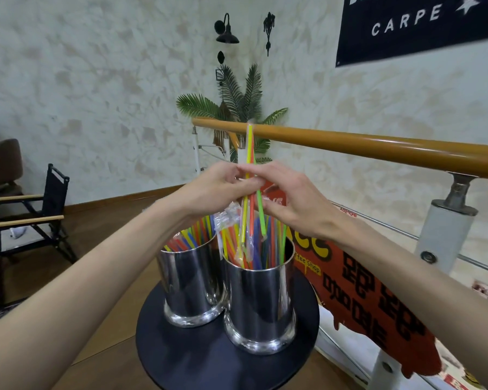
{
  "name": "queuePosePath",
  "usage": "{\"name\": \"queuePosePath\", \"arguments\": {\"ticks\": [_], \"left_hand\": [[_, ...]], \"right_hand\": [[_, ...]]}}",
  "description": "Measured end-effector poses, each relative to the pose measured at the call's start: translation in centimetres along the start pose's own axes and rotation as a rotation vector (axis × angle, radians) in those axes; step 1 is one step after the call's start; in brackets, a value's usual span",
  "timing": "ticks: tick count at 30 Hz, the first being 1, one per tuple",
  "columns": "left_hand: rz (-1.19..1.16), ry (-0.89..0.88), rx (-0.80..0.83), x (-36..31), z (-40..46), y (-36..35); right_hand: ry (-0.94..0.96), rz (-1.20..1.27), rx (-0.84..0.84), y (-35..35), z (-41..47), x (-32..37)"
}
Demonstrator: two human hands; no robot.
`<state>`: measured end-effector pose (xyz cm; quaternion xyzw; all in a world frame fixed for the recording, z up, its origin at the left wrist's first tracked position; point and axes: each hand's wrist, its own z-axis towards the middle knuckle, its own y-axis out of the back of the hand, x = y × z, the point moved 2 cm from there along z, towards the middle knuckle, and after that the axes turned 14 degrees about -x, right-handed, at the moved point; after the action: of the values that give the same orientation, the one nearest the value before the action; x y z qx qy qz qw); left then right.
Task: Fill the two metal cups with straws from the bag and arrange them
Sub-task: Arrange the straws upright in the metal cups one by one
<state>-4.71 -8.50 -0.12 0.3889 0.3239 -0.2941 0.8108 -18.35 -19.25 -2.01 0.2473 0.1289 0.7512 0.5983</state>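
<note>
Both hands meet above the right metal cup [261,299], fingers pinched together on a small bundle of straws [250,198]. Left hand [223,187] grips from one side, right hand [282,192] from the other; lower tips hang just over the cup's mouth. Already many straws in both the right cup and the left metal cup [190,285], side by side on the round black counter [181,364]. Clear wrapper [223,220] visible between the cups; whether this is the bag, cannot tell.

To do well, probably:
- Keep the bundle upright.
- Aim tips into a free gap.
- Lower slowly, then loosen the fingers.
- Avoid pushing the cup sideways.
</note>
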Motion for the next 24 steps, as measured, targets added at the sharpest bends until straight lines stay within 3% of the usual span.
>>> {"name": "queuePosePath", "arguments": {"ticks": [9, 14, 18, 21, 24], "left_hand": [[0.014, 0.204, 0.03, 1.0, -0.5, -0.7], [0.03, 0.182, -0.003, 0.5, -0.6, -0.4], [0.053, 0.128, -0.054, -0.4, -1.0, 0.1], [0.328, -0.013, -0.134, 0.8, -0.9, 0.7], [0.669, -0.148, -0.127, 2.1, -1.4, 0.9]], "right_hand": [[0.03, -0.22, -0.131, -0.5, -0.4, -1.0], [0.119, -0.313, -0.167, -0.3, -0.3, -1.1], [0.024, -0.261, -0.307, 1.0, 0.3, -1.6], [-0.138, -0.106, -0.4, 2.3, 0.6, -1.3], [-0.217, 0.043, -0.39, 3.2, 1.1, 0.0]]}}
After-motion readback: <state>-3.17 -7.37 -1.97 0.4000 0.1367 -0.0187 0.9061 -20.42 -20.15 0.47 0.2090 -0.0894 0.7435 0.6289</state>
